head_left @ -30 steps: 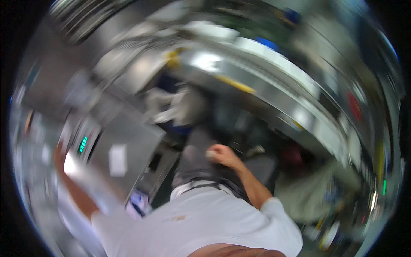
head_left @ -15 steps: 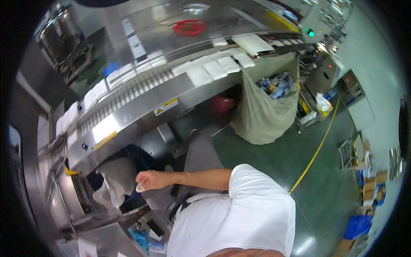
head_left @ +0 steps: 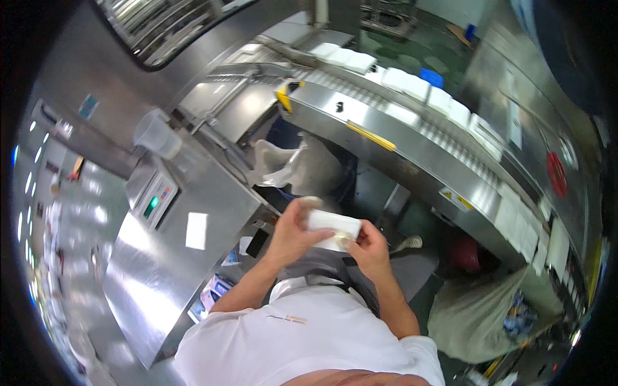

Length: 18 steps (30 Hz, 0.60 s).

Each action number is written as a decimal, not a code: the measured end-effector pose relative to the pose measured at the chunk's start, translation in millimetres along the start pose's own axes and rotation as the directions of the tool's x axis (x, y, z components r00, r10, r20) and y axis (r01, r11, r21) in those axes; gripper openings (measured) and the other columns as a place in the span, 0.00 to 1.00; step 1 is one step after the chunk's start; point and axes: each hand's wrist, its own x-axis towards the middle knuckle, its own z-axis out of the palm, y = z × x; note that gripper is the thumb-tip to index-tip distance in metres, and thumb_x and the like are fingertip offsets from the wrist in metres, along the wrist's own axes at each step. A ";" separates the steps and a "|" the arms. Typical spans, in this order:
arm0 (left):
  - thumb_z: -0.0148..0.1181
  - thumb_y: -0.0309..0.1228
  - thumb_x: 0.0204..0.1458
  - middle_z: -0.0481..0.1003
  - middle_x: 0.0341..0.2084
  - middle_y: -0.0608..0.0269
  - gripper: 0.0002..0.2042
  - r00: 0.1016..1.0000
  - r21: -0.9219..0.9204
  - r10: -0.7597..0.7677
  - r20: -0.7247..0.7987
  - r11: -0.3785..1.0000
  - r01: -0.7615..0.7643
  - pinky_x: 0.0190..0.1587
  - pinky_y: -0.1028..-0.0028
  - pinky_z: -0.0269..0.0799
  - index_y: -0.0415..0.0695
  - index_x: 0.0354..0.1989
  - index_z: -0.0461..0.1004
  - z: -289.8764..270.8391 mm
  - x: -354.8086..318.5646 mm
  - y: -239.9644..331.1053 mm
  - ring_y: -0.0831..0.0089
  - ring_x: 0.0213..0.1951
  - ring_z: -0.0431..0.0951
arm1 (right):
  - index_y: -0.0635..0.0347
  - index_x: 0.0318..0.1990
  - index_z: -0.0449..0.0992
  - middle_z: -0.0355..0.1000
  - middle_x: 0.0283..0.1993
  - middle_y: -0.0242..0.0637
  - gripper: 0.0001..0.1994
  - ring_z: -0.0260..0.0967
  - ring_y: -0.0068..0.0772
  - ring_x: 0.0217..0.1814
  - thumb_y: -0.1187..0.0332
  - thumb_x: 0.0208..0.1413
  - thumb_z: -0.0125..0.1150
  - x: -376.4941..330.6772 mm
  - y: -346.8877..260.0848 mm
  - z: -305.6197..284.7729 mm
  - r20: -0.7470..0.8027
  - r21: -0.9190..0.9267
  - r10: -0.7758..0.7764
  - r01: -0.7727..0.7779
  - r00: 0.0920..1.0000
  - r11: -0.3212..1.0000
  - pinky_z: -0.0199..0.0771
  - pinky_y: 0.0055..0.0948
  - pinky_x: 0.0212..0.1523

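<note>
In front of my waist, both hands hold a small flat white packet. My left hand grips its left end, the thumb lying along the lower edge. At the other end, my right hand is closed with its fingertips at the packet's lower right corner. A small cream-coloured piece shows at those right fingertips; its kind cannot be made out. Beyond the hands, a bin lined with a pale bag stands under the conveyor. A white rectangular piece lies on the steel table to the left.
The steel table carries a digital scale and a clear plastic jug. Across the back runs a conveyor with rows of white packets. A large beige sack hangs at the lower right.
The view has swung left, toward the table and scale. Earlier one outstretched hand held a small pale thing near the bagged bin; now both hands are together on the white packet.
</note>
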 end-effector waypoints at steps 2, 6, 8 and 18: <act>0.77 0.21 0.46 0.74 0.51 0.58 0.34 1.000 -0.031 -0.011 0.026 0.999 0.012 0.53 0.73 0.76 0.38 0.61 0.65 -2.9 2.3 -13.5 0.73 0.51 0.77 | 0.68 0.53 0.72 0.76 0.51 0.38 0.15 0.75 0.25 0.52 0.76 0.61 0.65 -2.2 -7.8 -1.6 -0.003 -0.067 -0.032 0.031 0.999 0.997 0.76 0.28 0.55; 0.77 0.22 0.47 0.77 0.48 0.62 0.32 0.985 0.017 -0.128 0.116 0.992 0.127 0.51 0.74 0.77 0.40 0.61 0.68 -1.5 15.1 -13.9 0.75 0.48 0.79 | 0.67 0.52 0.73 0.76 0.48 0.37 0.14 0.74 0.23 0.49 0.76 0.61 0.64 3.7 -13.5 -8.0 -0.088 -0.112 -0.080 0.070 0.993 0.991 0.77 0.28 0.51; 0.75 0.23 0.49 0.79 0.45 0.64 0.27 0.954 -0.103 -0.261 0.150 0.955 0.278 0.50 0.74 0.77 0.40 0.58 0.71 16.9 15.9 0.0 0.75 0.46 0.80 | 0.66 0.50 0.74 0.77 0.44 0.35 0.13 0.73 0.22 0.45 0.74 0.59 0.66 -2.3 -11.7 -13.4 -0.105 -0.248 -0.080 0.052 0.991 0.967 0.77 0.29 0.46; 0.73 0.21 0.49 0.77 0.50 0.54 0.29 0.978 -0.042 -0.179 0.111 0.982 0.185 0.55 0.68 0.75 0.34 0.61 0.69 16.4 28.2 -9.8 0.66 0.50 0.79 | 0.66 0.49 0.74 0.76 0.38 0.43 0.16 0.76 0.32 0.39 0.69 0.56 0.68 -9.0 -40.9 -12.1 -0.145 -0.498 -0.219 0.120 0.965 0.859 0.76 0.32 0.39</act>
